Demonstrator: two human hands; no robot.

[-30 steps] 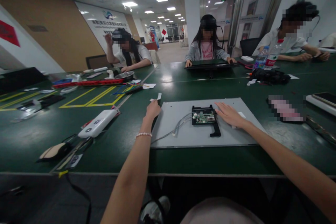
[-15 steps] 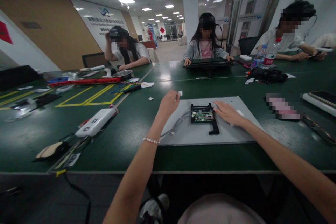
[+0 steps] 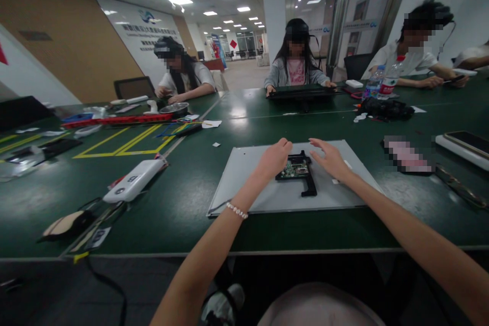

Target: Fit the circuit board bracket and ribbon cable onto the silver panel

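A grey flat panel (image 3: 237,173) lies on the green table before me. On it rests a green circuit board (image 3: 295,170) in a black plastic bracket (image 3: 310,183). My left hand (image 3: 274,158) hovers over the board's left side, its fingers closed in a pinch; what they hold, if anything, is hidden. To the right of the bracket, my right hand (image 3: 331,159) has its fingers apart and holds nothing. Small white labels (image 3: 336,181) lie on the panel under my right wrist. My left forearm hides most of a grey cable (image 3: 221,207).
A white power bank (image 3: 134,181) and a beige-and-black mouse (image 3: 66,224) lie to my left. A pink phone (image 3: 408,155) lies at right. Across the table sit three people (image 3: 294,66), one holding a dark panel (image 3: 301,92); bottles (image 3: 390,81) stand far right.
My left hand has moved right, from the panel's far left edge to over the board. The white scrap at its fingertips no longer shows. My right fingers have lifted slightly off the bracket's edge.
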